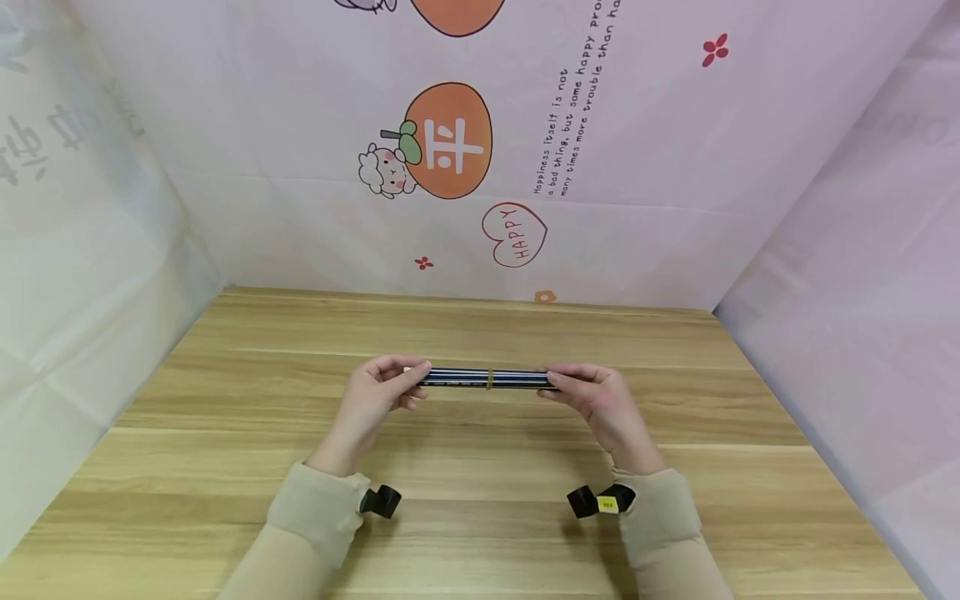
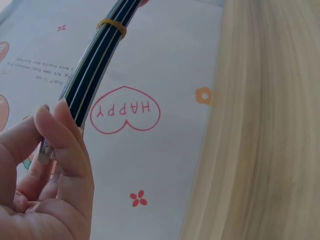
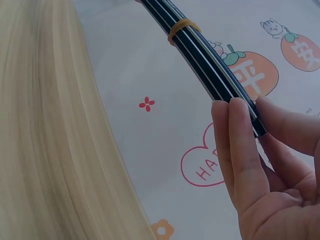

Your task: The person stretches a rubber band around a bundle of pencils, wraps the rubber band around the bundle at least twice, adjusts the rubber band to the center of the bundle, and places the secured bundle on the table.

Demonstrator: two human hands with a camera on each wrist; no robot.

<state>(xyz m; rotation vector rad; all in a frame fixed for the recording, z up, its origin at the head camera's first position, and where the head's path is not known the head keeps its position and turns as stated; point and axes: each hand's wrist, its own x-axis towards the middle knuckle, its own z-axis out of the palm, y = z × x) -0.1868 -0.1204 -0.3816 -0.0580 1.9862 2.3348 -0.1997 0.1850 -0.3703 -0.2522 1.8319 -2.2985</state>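
Observation:
A bundle of dark striped pencils (image 1: 457, 377) is held level above the table between both hands. Around its middle runs a yellowish rubber band (image 1: 490, 379). My left hand (image 1: 378, 392) pinches one end between thumb and fingers; in the left wrist view, a metallic tip with a pale end (image 2: 45, 152) pokes out past the fingers. At the opposite end, my right hand (image 1: 596, 400) pinches the bundle, and in the right wrist view dark pencil ends (image 3: 259, 129) show between thumb and fingers. How many pencils there are cannot be made out.
The wooden table (image 1: 480, 533) spreads under both hands. A printed pale cloth (image 1: 300, 167) with orange fruit drawings and lettering hangs behind it, and pale cloth walls stand at the left and right sides. Black camera mounts (image 1: 382, 502) sit on the wrists.

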